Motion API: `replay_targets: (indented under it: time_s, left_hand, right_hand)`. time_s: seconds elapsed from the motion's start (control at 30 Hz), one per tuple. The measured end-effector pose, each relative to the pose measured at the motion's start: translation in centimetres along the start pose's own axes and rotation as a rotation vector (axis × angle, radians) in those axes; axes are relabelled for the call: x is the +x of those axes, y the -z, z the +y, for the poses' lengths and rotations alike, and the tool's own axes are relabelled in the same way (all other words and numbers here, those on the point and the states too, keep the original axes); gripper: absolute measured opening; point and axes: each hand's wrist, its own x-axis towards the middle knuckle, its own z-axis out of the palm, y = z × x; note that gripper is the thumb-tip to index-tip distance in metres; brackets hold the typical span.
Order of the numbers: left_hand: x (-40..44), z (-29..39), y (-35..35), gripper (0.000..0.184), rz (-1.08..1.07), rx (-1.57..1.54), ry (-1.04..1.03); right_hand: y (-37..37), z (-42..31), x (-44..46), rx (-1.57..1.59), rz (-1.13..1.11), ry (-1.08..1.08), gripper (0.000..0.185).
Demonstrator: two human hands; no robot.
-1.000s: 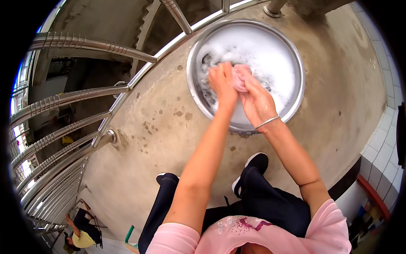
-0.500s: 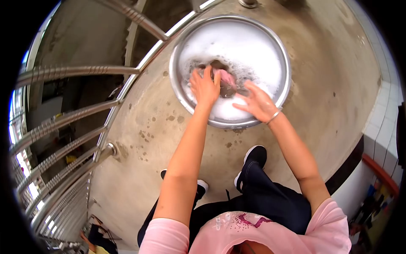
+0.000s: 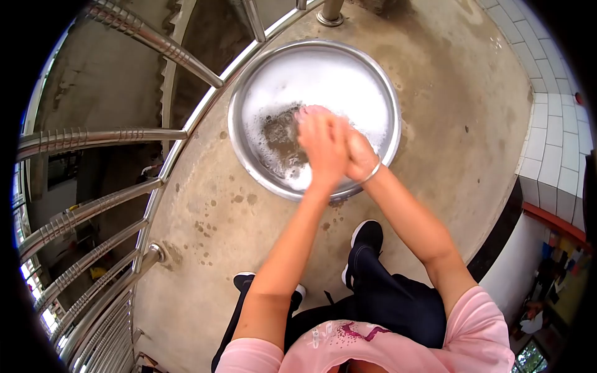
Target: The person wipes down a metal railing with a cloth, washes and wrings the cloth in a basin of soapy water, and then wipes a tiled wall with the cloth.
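A wide metal basin (image 3: 236,133) full of white suds (image 3: 311,81) stands on the floor in front of me. My left hand (image 3: 324,148) and my right hand (image 3: 359,152) are pressed together over its near right part. Between them is a wet pink cloth (image 3: 314,110), of which only a little shows beyond the fingertips. Motion smears the fingers, and the left hand partly covers the right. Left of the hands, dark water (image 3: 283,137) shows through a gap in the foam. My right wrist wears a bangle (image 3: 373,169).
A metal railing (image 3: 177,146) runs along the left, close to the basin. The concrete floor (image 3: 448,155) has wet spots. My shoes (image 3: 367,236) are just behind the basin. A tiled wall (image 3: 550,130) curves along the right.
My hands were apart, with the pink cloth in the foam between them. They have come together around it, the left hand moving right. The view has shifted slightly.
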Motion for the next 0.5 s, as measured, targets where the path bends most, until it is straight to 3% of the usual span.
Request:
replay_targets:
  time_s: [0.03,0.1,0.13,0.17,0.23,0.3,0.37,0.4,0.47,0.5]
  left_hand:
    - [0.9,-1.5,0.0,0.025,0.001,0.001,0.004]
    - [2.2,-3.6,0.8,0.029,0.295,-0.220,0.448]
    - [2.5,-3.7,1.2,0.036,0.311,-0.462,0.655]
    - [2.7,-3.7,1.9,0.036,0.318,-0.457,0.652]
    - [2.9,-2.7,3.8,0.040,-0.068,-1.349,1.065]
    - [1.7,-0.7,3.7,0.031,-0.036,-1.283,1.124]
    - [-0.2,-0.6,2.7,0.018,0.030,-0.332,0.181]
    - [-0.6,0.5,2.8,0.012,0.078,-0.232,-0.050]
    - [-1.5,1.8,3.9,0.012,-0.005,-0.226,-0.146]
    - [-1.7,2.1,4.2,0.012,-0.088,-0.221,-0.241]
  right_hand:
    - [-3.0,-0.8,-1.0,0.054,0.286,-0.095,0.039]
    - [-3.9,0.0,-1.9,-0.005,0.316,-0.116,0.041]
    - [-4.7,0.0,-2.1,0.017,0.261,-0.112,0.042]
    - [-5.2,-0.1,-1.9,0.036,0.198,-0.102,0.042]
    - [-5.4,0.2,-1.3,-0.051,0.210,-0.071,0.038]
    - [-4.4,0.4,-0.1,-0.199,0.388,-0.232,0.041]
    - [-3.7,0.4,0.3,-0.325,0.471,-0.307,0.050]
    - [-3.0,0.3,0.3,-0.186,0.364,-0.286,0.050]
    - [-1.5,-0.4,-0.2,0.064,0.137,-0.299,0.053]
    - [-2.3,-1.1,-0.2,0.066,0.136,-0.297,0.053]
